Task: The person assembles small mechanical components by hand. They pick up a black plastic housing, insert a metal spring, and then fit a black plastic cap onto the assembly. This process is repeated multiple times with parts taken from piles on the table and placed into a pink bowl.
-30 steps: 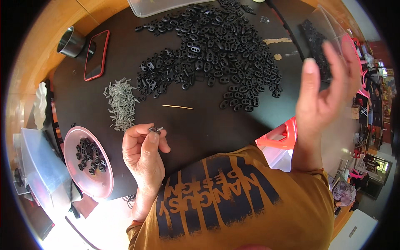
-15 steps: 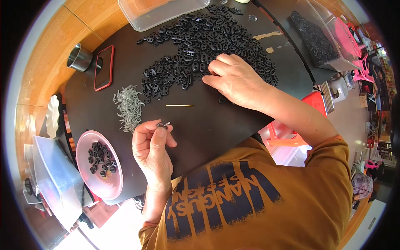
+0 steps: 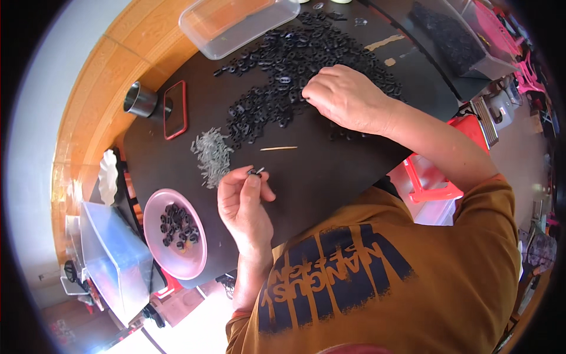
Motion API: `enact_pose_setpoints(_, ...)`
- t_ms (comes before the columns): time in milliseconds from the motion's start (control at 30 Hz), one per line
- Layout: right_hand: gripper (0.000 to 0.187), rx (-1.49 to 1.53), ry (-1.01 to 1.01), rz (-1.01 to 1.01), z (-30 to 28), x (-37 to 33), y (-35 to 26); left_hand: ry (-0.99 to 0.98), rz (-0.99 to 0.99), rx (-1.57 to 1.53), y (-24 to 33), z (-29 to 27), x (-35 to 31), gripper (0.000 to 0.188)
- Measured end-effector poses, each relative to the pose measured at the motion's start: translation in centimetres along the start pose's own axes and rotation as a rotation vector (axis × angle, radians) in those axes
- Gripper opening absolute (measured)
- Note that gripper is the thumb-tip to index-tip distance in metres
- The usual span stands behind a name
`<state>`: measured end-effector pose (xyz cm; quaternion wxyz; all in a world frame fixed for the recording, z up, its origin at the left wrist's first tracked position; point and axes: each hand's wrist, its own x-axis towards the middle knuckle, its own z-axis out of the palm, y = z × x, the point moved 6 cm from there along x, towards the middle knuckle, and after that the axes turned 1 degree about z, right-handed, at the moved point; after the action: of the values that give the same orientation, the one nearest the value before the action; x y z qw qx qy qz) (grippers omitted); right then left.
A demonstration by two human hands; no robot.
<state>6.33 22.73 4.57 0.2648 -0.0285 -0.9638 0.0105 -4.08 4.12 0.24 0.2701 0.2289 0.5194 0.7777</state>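
Observation:
My left hand pinches a small black plastic piece between thumb and fingers, with a thin pale pin-like part sticking out of it. My right hand is closed at the near right side of a wide heap of black plastic pieces, many of them with two holes. A dark speck shows at its fingertips, too small to name. Beside my left hand lies a pile of short thin grey pieces. A thin wooden stick rests on the dark table between my hands.
A pink bowl with several black pieces stands at the left. Behind it are a red-edged phone and a metal cup. A clear tub sits at the back; a clear bin of dark pieces is far right.
The whole view has shifted, so the table sits farther right. My right hand has moved slightly farther over the heap, its fingers drawn closer together. My left hand keeps its pinch.

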Motion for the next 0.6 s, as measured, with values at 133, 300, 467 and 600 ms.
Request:
enact_pose_setpoints(133,0.012,0.512,0.281,0.421,-3.7,-2.3,3.3,0.008,-0.020,-0.031,-0.1,0.0,-0.3,0.011)
enact_pose_setpoints(300,0.020,1.618,0.449,0.867,-4.9,-4.5,1.1,-0.044,-0.057,-0.010,-0.4,0.7,-0.3,0.010)
enact_pose_setpoints(467,0.023,1.721,0.473,0.765,-5.5,-2.6,-2.4,-0.010,-0.074,-0.005,-0.7,0.1,-0.2,0.010)
enact_pose_setpoints(600,0.025,1.683,0.428,0.699,-5.6,-2.0,-3.2,0.005,-0.081,-0.026,-0.6,0.0,-0.1,0.011)
